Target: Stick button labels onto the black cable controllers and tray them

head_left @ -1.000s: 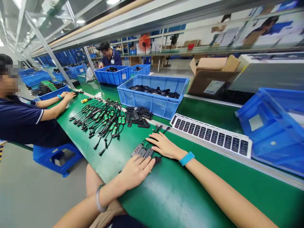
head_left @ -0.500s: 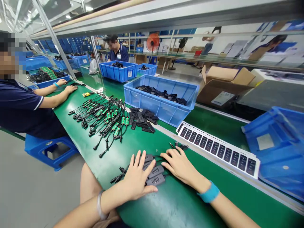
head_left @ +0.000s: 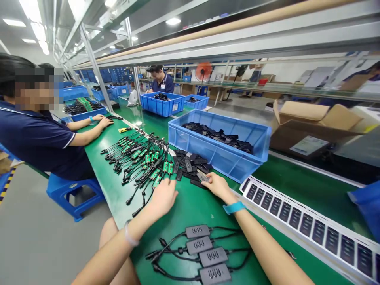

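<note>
My right hand (head_left: 216, 183) pinches a black plastic cover (head_left: 203, 176) at the near edge of a pile of black covers (head_left: 188, 165). My left hand (head_left: 165, 194) reaches to the near side of the cabled green circuit boards (head_left: 154, 173); its fingertips are by the boards, and what they touch is hidden. Several black cased units (head_left: 213, 256) with cables lie in a column on the green table (head_left: 178, 215), nearer to me than both hands.
A blue bin (head_left: 216, 146) of black parts stands behind the pile. White trays of dark labelled pieces (head_left: 307, 224) run along the right. A person in a dark shirt (head_left: 38, 134) sits at the left. An open carton (head_left: 308, 128) is beyond the bin.
Both hands have left the black cased units and moved forward, the left to the circuit boards, the right to the covers, where it has taken hold of one. The camera view has shifted.
</note>
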`<control>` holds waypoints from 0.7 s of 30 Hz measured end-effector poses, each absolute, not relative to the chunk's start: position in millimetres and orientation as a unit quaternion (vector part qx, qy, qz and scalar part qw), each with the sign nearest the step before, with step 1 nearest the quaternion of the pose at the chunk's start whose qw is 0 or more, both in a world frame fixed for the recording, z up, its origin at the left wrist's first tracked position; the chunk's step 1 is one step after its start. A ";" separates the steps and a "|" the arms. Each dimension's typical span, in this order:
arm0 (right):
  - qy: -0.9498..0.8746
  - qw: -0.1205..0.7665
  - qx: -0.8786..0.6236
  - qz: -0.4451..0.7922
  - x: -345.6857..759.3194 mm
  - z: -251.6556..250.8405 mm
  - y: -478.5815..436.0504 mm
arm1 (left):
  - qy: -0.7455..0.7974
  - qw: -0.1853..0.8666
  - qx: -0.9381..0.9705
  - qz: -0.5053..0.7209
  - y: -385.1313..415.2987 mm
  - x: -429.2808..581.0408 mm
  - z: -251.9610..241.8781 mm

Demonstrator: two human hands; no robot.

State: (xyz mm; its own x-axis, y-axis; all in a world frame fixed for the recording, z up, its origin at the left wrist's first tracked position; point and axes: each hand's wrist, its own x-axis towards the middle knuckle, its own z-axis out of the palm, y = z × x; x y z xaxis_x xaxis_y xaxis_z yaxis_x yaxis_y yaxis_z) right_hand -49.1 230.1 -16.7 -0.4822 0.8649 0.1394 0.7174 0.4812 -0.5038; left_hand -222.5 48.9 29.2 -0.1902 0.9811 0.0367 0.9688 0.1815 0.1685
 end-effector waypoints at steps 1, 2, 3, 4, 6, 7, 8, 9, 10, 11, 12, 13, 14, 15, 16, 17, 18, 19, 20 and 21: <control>-0.833 0.208 -0.470 0.204 -44.8 -16.3 231.1 | 0.785 0.028 0.614 0.077 64.3 -231.8 28.5; -0.826 0.228 -0.468 0.215 -39.9 -14.6 230.8 | 0.798 0.019 0.597 0.078 79.3 -239.7 26.6; -0.819 0.249 -0.465 0.224 -34.9 -11.7 229.1 | 0.809 0.014 0.582 0.078 93.2 -246.1 24.0; -0.814 0.267 -0.462 0.230 -30.2 -7.8 226.1 | 0.817 0.012 0.572 0.079 105.4 -251.2 21.1; -0.789 0.312 -0.451 0.275 -22.3 2.4 216.4 | 0.826 0.013 0.557 0.080 122.4 -259.2 15.7; -0.766 0.339 -0.443 0.320 -19.2 8.5 210.3 | 0.830 0.015 0.552 0.082 126.9 -263.0 13.9; -0.734 0.367 -0.432 0.375 -16.6 15.1 203.9 | 0.833 0.018 0.546 0.084 128.9 -267.0 12.8; -0.697 0.393 -0.417 0.431 -14.6 21.9 197.4 | 0.837 0.020 0.540 0.089 128.8 -271.2 12.6; -0.662 0.413 -0.401 0.480 -13.0 28.9 191.4 | 0.840 0.022 0.533 0.095 127.2 -275.6 13.1; -0.636 0.423 -0.385 0.518 -12.0 35.6 185.9 | 0.844 0.024 0.526 0.103 124.8 -279.6 14.1; -0.623 0.426 -0.374 0.539 -11.5 41.9 181.4 | 0.846 0.029 0.520 0.113 122.2 -282.9 15.2; -0.618 0.425 -0.364 0.552 -11.5 47.3 177.7 | 0.847 0.036 0.516 0.125 119.9 -285.0 16.2; -0.618 0.424 -0.355 0.560 -12.2 51.6 174.7 | 0.845 0.045 0.514 0.138 118.3 -285.6 16.7; -0.619 0.426 -0.347 0.562 -13.2 54.7 172.5 | 0.842 0.057 0.514 0.153 117.5 -284.6 16.6; -0.620 0.431 -0.341 0.560 -14.5 56.6 170.7 | 0.838 0.071 0.513 0.171 117.5 -282.1 15.8; -0.621 0.439 -0.338 0.554 -15.9 57.6 169.2 | 0.833 0.087 0.510 0.193 118.3 -278.8 14.6; -0.622 0.448 -0.338 0.545 -17.1 57.8 167.9 | 0.830 0.103 0.503 0.218 119.6 -275.2 13.2; -0.623 0.456 -0.341 0.536 -17.9 57.7 166.7 | 0.826 0.122 0.491 0.248 121.2 -272.2 12.0; -0.623 0.464 -0.345 0.527 -18.1 57.6 165.6 | 0.822 0.141 0.475 0.281 122.5 -270.2 11.4; -0.623 0.471 -0.348 0.518 -17.8 57.6 164.6 | 0.817 0.161 0.454 0.318 123.3 -269.5 11.7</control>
State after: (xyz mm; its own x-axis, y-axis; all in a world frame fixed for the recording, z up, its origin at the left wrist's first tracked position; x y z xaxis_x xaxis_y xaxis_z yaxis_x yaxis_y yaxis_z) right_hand -17.8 164.6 57.6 -0.3132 0.9222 0.2270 -0.0545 0.2212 -0.9737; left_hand -269.5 123.3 11.7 -0.5363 0.8437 0.0250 0.6388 0.3863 0.6654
